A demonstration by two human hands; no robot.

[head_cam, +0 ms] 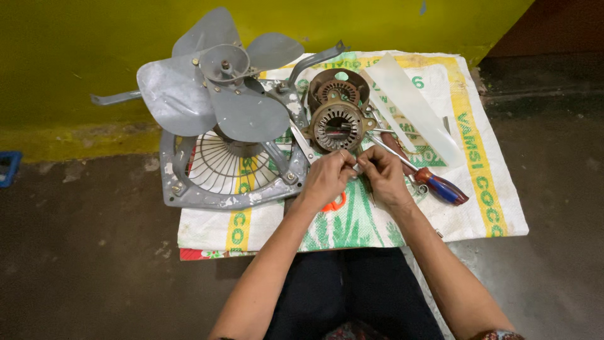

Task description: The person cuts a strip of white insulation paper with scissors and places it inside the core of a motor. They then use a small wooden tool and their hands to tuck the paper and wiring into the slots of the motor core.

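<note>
beside hands (355, 176): fan (220, 107), screwdriver (418, 170)

Woven sack (491, 208) on floor (88, 264); fan frame (189, 195), screwdriver (440, 184) on sack.

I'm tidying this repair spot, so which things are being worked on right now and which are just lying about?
In hand:
left hand and right hand, fingers pinching a small pale piece, too small to identify
motor stator just beyond them

Lying about:
grey fan with frame
screwdriver
white plastic strip
woven sack underneath
</note>
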